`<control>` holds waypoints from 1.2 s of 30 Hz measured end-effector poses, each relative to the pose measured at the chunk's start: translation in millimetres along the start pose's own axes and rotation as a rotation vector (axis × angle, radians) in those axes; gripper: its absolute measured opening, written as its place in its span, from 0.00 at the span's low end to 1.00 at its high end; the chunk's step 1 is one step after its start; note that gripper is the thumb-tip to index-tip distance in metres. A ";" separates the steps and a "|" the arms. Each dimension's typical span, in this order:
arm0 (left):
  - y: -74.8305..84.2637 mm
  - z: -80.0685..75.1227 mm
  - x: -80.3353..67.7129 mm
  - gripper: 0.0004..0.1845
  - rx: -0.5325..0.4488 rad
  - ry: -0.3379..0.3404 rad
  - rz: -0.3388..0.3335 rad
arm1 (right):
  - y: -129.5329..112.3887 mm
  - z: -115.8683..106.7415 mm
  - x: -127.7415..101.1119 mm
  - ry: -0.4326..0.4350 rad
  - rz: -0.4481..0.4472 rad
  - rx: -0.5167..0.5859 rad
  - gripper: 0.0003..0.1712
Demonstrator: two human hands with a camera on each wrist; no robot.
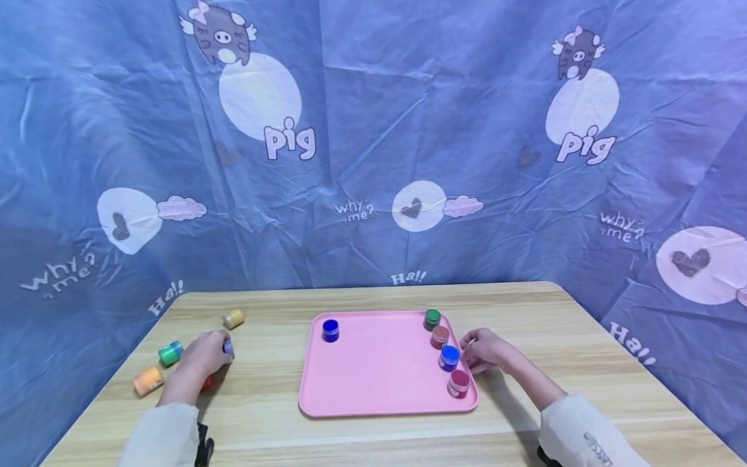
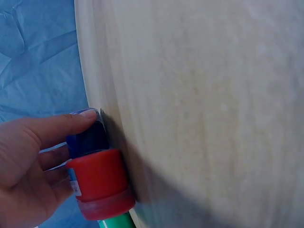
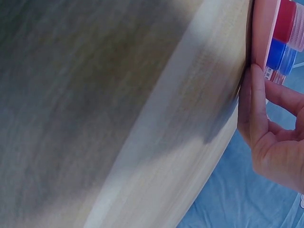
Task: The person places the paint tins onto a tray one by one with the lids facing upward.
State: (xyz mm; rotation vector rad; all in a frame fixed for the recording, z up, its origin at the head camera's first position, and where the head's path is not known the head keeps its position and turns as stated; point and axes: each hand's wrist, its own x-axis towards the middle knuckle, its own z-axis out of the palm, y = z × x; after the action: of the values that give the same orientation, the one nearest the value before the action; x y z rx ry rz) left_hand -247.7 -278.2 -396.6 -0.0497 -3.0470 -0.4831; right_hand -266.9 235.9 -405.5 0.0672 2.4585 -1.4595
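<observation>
Roughly reached halfway, at a guess. Counted five on the tray: navy jar alone at the far left corner, then green jar, brown jar, blue jar and crimson jar in a line just beyond the right fingertips. Counted five more off the tray, out on the table: yellow jar ahead of the left fingers, loose green jar and orange jar behind the knuckles, red jar against the palm, and the held jar.

Pinched the held jar in the left hand, thumb across its top and curled fingers beneath, low on the table and well apart from the tray. Kept the left forearm flat along the table, wrist turned inward.

Laid the right hand beside the tray's right rim, fingers straight and close together, resting against the rim near the blue jar, gripping nothing. Could not tell whether a fingertip touched that jar. Angled the right forearm in from the near right corner, sleeve down to the wrist.
</observation>
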 end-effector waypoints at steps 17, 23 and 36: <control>39.4 6.8 3.9 0.15 -0.009 0.122 0.078 | -0.9 -2.1 0.1 -0.009 -0.004 -0.007 0.12; 52.0 10.7 6.2 0.18 -0.023 0.161 0.111 | -0.6 -1.4 -0.9 -0.010 -0.010 0.004 0.12; 75.2 20.8 8.1 0.19 -0.053 0.233 0.152 | -0.8 -1.4 -1.8 -0.017 -0.009 0.006 0.11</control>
State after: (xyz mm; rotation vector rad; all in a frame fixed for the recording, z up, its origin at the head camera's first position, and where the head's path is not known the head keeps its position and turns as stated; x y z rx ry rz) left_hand -253.8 -200.1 -392.7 -0.2101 -2.7769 -0.5183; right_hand -265.6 236.8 -403.7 0.0449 2.4437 -1.4656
